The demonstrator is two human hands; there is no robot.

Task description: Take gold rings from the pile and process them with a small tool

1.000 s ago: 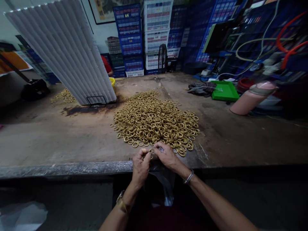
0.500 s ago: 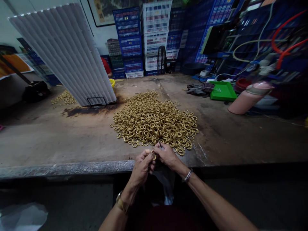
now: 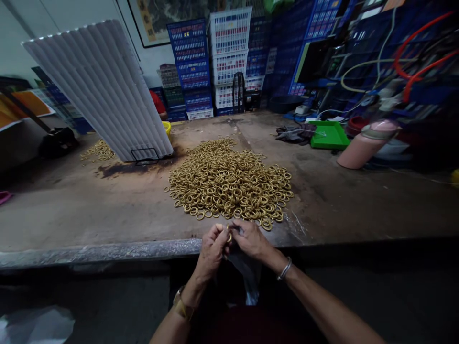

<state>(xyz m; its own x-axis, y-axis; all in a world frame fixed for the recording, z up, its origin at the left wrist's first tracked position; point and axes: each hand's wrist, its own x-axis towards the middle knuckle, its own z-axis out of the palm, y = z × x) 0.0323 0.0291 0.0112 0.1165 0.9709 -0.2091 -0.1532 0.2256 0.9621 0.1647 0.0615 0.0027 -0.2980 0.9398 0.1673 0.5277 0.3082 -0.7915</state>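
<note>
Just over the table's front edge, my left hand [image 3: 211, 248] pinches a gold-coloured ring [image 3: 230, 237] between thumb and fingers. My right hand [image 3: 254, 241] meets it from the right, closed around a small dark thin tool [image 3: 236, 227] whose kind I cannot make out. The tool's tip lies close to the ring; whether they touch is hidden by the fingers. Directly beyond both hands a large pile of gold-coloured rings [image 3: 229, 179] spreads over the worn table [image 3: 107, 205].
A tall ribbed white panel [image 3: 103, 86] leans at the left, by a black wire stand [image 3: 144, 155]. More rings [image 3: 98, 150] lie behind it. At the right are a green tray [image 3: 329, 135], dark gloves [image 3: 294, 134] and a pink bottle [image 3: 364, 148]. A person's red sleeve [image 3: 158, 102] shows behind the panel.
My right hand has come slightly down and right, and the dark tool has tilted lower toward the ring. My left hand keeps its pinch. The view has shifted slightly.
</note>
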